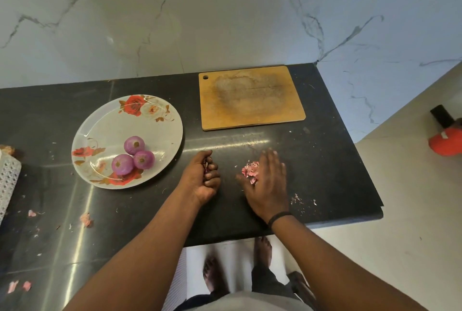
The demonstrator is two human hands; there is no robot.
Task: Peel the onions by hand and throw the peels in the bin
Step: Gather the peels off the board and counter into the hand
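The dark surface [275, 140] fills the middle of the frame, and most of what is left to do lies scattered across it. At upper centre sits a bare cutting board [251, 98]. Left of centre is a flowered plate [160, 120] with three onions [133, 157] on it, touching one another, all purple and smooth with no dry skin showing, so the peeling itself looks finished.

What remains is the clearing up. The left hand [203, 178], just right of the plate, is curled into a fist round what seems to be a few bits of peel. The right hand [268, 183], at centre right, lies flat with fingers spread, resting against a small pile of pink peels [250, 172], apparently sweeping them together. Loose scraps [86, 219] also lie at lower left and a few flecks near the right edge. No bin is in view, so none of the peel can be judged as thrown away yet.
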